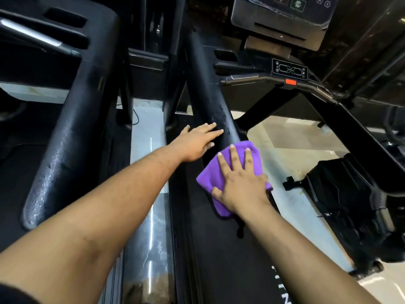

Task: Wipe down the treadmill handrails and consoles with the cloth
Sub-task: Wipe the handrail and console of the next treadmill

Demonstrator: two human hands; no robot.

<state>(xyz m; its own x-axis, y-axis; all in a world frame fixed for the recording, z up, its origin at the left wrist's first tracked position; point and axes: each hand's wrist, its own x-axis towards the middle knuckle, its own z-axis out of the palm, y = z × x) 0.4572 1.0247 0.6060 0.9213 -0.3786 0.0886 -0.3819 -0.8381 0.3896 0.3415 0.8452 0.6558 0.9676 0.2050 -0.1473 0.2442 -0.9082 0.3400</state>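
Purple cloth (232,170), soft and light, pressed onto black handrail (208,95) beneath splayed right hand (241,183) fingers. Left hand (197,142) flat, fingers straight, just beyond. Best held by palm pressure.

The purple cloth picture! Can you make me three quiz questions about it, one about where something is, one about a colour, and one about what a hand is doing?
1. Where is the cloth?
A. On the handrail, under the right hand
B. On the floor
C. Hanging from the console

2. What colour is the small tab on the bar below the console?
A. Green
B. Orange-red
C. White

3. What is the left hand doing?
A. Gripping a spray bottle
B. Making a tight fist in the air
C. Resting on the handrail with straight fingers

Answers:
1. A, because the right hand's spread fingers press the cloth flat on the black rail.
2. B, because the tab shows bright orange-red against the dark bar.
3. C, because its fingers lie flat on the rail just beyond the cloth and hold nothing.
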